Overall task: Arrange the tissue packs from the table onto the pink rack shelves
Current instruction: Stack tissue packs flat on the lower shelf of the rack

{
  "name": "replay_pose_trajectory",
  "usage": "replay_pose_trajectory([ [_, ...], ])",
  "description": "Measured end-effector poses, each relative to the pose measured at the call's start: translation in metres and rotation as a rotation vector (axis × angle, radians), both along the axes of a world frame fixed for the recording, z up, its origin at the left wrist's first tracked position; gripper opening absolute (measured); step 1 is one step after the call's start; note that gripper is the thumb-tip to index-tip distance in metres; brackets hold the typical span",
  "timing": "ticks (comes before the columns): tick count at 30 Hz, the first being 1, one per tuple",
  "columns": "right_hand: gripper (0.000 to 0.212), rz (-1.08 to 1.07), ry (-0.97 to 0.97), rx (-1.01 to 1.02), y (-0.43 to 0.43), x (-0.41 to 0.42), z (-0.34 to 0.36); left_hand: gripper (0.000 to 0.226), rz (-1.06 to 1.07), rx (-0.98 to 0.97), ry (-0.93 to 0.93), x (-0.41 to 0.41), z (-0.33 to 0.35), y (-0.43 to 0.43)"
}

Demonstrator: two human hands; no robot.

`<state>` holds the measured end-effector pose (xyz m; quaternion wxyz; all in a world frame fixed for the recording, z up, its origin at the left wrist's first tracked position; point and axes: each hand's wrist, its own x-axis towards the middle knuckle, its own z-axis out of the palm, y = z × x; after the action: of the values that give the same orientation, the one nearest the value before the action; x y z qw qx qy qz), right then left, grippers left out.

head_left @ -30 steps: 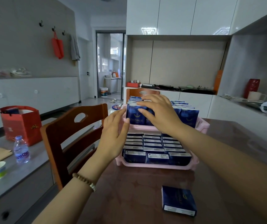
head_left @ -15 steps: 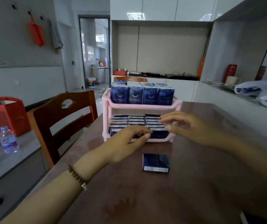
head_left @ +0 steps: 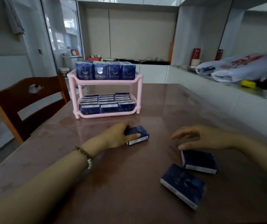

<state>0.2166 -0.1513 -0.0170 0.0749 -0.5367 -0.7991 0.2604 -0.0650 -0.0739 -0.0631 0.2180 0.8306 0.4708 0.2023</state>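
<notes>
Pulled back from the pink rack (head_left: 105,82), left hand (head_left: 116,138) is gripping one tissue pack (head_left: 141,132) mid-frame; right hand (head_left: 205,138), fingers (head_left: 183,135) loosely spread and holding nothing, is hovering just above a second pack (head_left: 199,160) lying crosswise on the counter (head_left: 113,183).

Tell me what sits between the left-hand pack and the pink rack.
Nothing; the head view shows bare tabletop between the pack in the left hand and the pink rack.
</notes>
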Motion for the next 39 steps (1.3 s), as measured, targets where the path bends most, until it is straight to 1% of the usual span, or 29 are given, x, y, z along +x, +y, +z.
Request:
replay_pose_trajectory([
  [4, 0.066, -0.044, 0.009, -0.022, -0.015, 0.025, -0.009, 0.037, -0.039, -0.037, -0.023, 0.019, 0.001, -0.01],
  [7, 0.055, -0.049, -0.011, -0.051, -0.025, 0.043, -0.016, 0.038, -0.089, -0.022, -0.051, 0.031, 0.003, -0.017],
  [10, 0.053, -0.037, -0.033, -0.043, -0.031, 0.053, -0.02, 0.035, -0.103, 0.024, -0.092, 0.041, 0.001, -0.021],
  [12, 0.05, -0.038, 0.007, -0.04, -0.034, 0.053, -0.021, 0.043, -0.103, 0.005, -0.172, 0.047, -0.002, -0.021],
  [15, 0.039, -0.042, 0.121, -0.077, -0.032, 0.049, -0.022, 0.048, -0.095, -0.044, -0.339, 0.051, -0.005, -0.022],
  [17, 0.042, -0.057, 0.205, -0.087, -0.028, 0.043, -0.022, 0.048, -0.048, -0.089, -0.431, 0.049, -0.002, -0.021],
  [19, 0.044, -0.089, 0.279, -0.005, -0.02, 0.035, -0.02, 0.034, -0.022, -0.142, -0.568, 0.044, 0.006, -0.02],
  [21, 0.039, -0.123, 0.403, 0.092, -0.007, 0.026, -0.015, 0.025, 0.006, -0.184, -0.736, 0.036, 0.018, -0.021],
  [22, 0.035, -0.149, 0.477, 0.12, 0.0, 0.02, -0.011, 0.023, 0.025, -0.171, -0.797, 0.031, 0.025, -0.021],
  [24, 0.026, -0.181, 0.59, 0.179, 0.017, 0.007, 0.003, 0.016, 0.063, -0.088, -0.848, 0.018, 0.038, -0.017],
  [26, 0.02, -0.195, 0.655, 0.246, 0.035, -0.007, 0.022, 0.023, 0.07, -0.039, -0.881, 0.004, 0.053, -0.012],
  [28, 0.02, -0.177, 0.682, 0.308, 0.052, -0.022, 0.042, 0.028, 0.053, -0.05, -0.908, -0.009, 0.068, -0.004],
  [30, 0.022, -0.142, 0.722, 0.361, 0.069, -0.038, 0.061, 0.028, 0.042, -0.032, -0.893, -0.023, 0.083, 0.004],
  [34, 0.021, -0.06, 0.777, 0.42, 0.102, -0.068, 0.094, 0.037, 0.092, 0.145, -0.772, -0.053, 0.122, 0.025],
  [37, 0.021, -0.009, 0.76, 0.476, 0.128, -0.086, 0.11, 0.023, 0.068, 0.265, -0.656, -0.071, 0.151, 0.041],
  [39, 0.022, 0.01, 0.745, 0.537, 0.144, -0.097, 0.117, 0.019, 0.076, 0.352, -0.557, -0.08, 0.166, 0.055],
])
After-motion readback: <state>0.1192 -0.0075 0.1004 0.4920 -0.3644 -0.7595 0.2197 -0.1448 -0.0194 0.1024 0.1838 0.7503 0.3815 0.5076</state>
